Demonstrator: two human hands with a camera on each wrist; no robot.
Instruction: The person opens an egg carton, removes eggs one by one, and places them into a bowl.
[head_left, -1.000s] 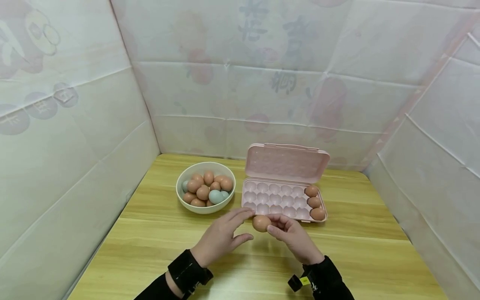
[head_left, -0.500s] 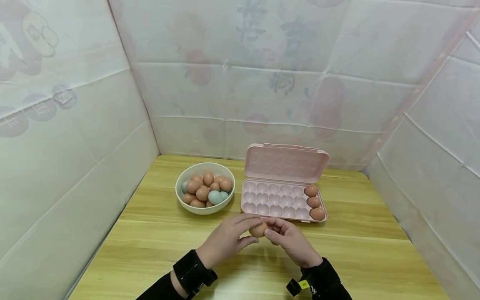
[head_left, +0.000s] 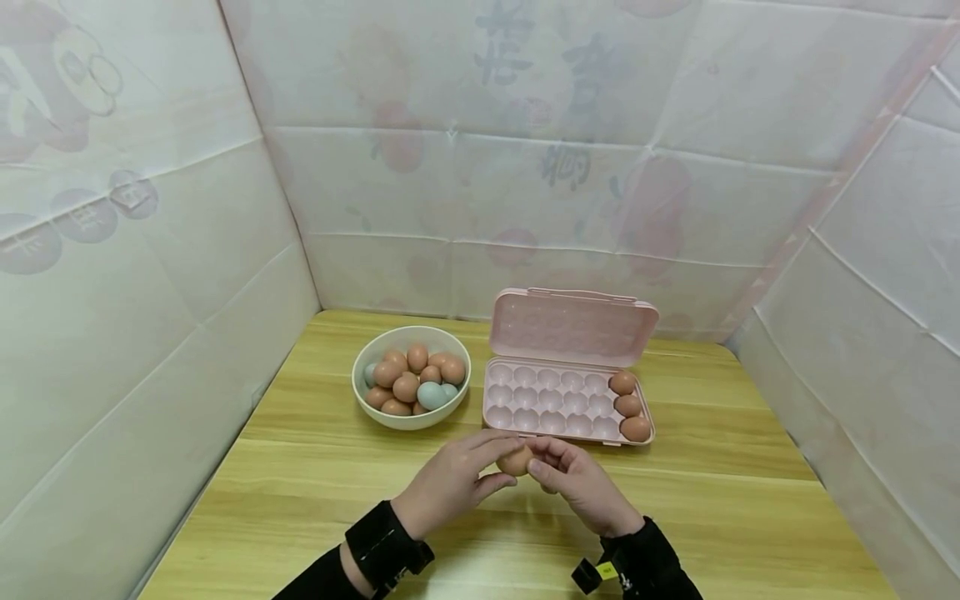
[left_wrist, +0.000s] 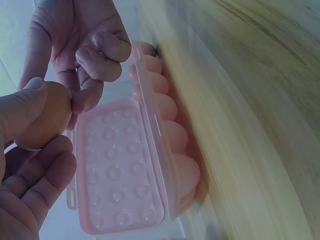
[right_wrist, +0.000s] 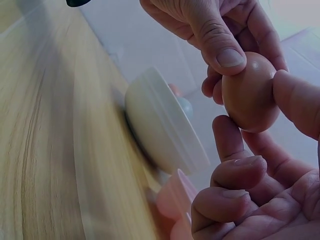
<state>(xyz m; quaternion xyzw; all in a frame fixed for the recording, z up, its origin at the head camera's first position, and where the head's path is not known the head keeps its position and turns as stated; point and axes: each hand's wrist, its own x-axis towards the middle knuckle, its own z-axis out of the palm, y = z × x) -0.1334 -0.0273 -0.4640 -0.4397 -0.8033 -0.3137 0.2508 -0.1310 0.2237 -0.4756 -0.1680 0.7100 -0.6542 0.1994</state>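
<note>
A brown egg (head_left: 514, 462) is held between both hands, in front of the egg carton. My left hand (head_left: 447, 483) pinches it with the thumb on one side and fingers on the other, plain in the left wrist view. From the opposite side my right hand (head_left: 588, 487) has its thumb and fingertips on the same egg (right_wrist: 250, 95), its other fingers curled. Just beyond the hands lies the pink egg carton (head_left: 573, 333) with its lid up. Brown eggs (head_left: 628, 405) fill the column of cups at its right end; the other cups hold nothing.
Left of the carton stands a cream bowl (head_left: 408, 422) with several brown eggs and a few pale blue-green eggs (head_left: 431, 395). All rests on a wood-grain table (head_left: 735, 500), with white printed sheeting (head_left: 450, 192) behind it and at both sides.
A second ago only my right hand held the egg, my left hand spread beside it. The egg has shifted slightly left and nearer, and my left thumb and fingers have closed on it.
</note>
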